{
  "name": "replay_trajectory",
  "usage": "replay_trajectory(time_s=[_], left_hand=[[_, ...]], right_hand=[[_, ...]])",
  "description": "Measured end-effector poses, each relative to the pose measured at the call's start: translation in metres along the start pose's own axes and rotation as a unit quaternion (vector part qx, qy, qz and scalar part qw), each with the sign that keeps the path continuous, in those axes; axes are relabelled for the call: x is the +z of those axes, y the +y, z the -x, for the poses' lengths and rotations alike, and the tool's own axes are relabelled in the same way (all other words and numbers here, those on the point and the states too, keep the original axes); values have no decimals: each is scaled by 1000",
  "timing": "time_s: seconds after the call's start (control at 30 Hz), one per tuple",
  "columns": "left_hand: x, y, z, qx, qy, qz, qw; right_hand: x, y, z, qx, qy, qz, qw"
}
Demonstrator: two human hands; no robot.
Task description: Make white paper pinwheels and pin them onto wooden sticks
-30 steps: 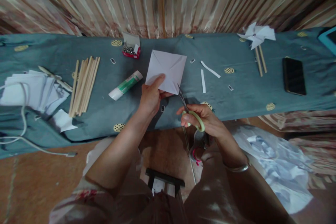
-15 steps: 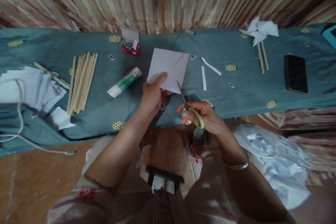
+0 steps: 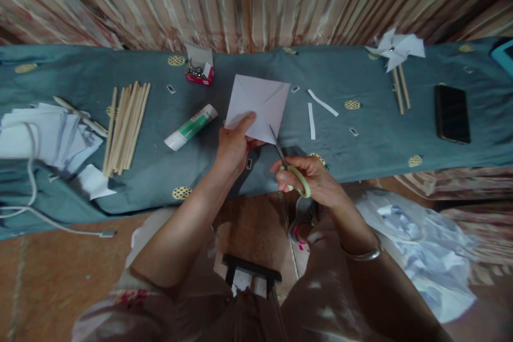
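The person's left hand (image 3: 232,152) had a square of white paper (image 3: 262,99) pinched fast, thumb on top and fingers beneath, at its near left side. Creases ran across the sheet, which spread forward and to the right of that grip, above the green cloth (image 3: 380,141). The right hand (image 3: 306,179) was closed round the pale green handles of a pair of scissors (image 3: 279,148), the blades pointing ahead from that grip, at the paper's near right corner, with one visible over the sheet.

Just left of the left hand's grip I saw a glue stick (image 3: 191,127), and farther left a bundle of wooden sticks (image 3: 126,131). Ahead and left sat an open red box (image 3: 199,76) of small metal pieces. Beyond the right hand's grip lay two paper strips (image 3: 311,121); well off to its right was a black phone (image 3: 452,114).
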State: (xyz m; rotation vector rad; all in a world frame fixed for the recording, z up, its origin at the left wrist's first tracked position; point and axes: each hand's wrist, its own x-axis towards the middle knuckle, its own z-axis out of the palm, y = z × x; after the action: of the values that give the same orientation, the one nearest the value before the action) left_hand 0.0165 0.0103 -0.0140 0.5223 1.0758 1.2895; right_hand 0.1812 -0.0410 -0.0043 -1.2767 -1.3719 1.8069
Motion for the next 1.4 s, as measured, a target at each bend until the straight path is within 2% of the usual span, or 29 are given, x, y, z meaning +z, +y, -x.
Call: replay_trajectory(time_s=[0.67,0.97,1.4], left_hand=[[-1,1,-1,5,15,7,1000],[2,0,3,-19,16,-25,999],[3,0,6,-17,26,-4,999]], right_hand=[[3,-3,-2,33,13,0,999],[4,-2,-2,25,28,0,999],[5,-1,-1,26,33,-4,999]])
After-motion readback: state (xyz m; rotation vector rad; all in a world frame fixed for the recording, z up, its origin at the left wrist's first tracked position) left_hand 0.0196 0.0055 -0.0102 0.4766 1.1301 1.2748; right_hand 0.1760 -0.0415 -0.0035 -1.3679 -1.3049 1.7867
